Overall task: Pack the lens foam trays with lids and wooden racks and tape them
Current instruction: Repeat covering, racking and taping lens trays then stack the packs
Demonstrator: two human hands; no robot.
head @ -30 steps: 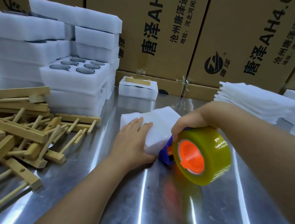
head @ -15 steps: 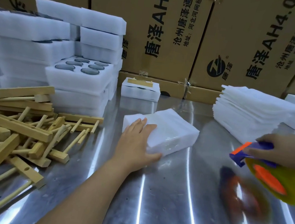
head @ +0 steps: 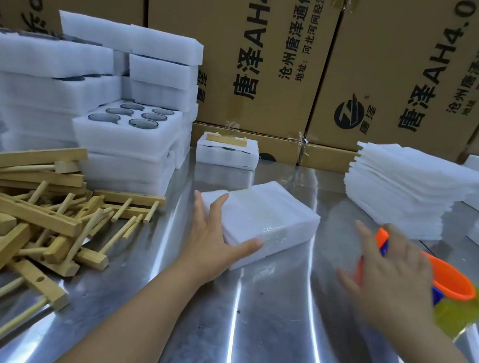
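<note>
A taped white foam pack lies on the metal table at the centre. My left hand grips its near left corner, fingers on top and thumb along the front edge. The tape dispenser, orange and blue with a yellowish roll, rests on the table at the right. My right hand hovers just left of it, blurred, fingers spread and holding nothing.
Wooden racks lie piled at the left. Stacked foam trays, the top one holding lenses, stand behind them. A small foam tray with a wooden rack sits at the back. Foam lids are stacked at the right. Cardboard boxes line the back.
My right hand carried the tape dispenser away from the pack to the right, set it on the table and let go. My left hand stayed on the pack.
</note>
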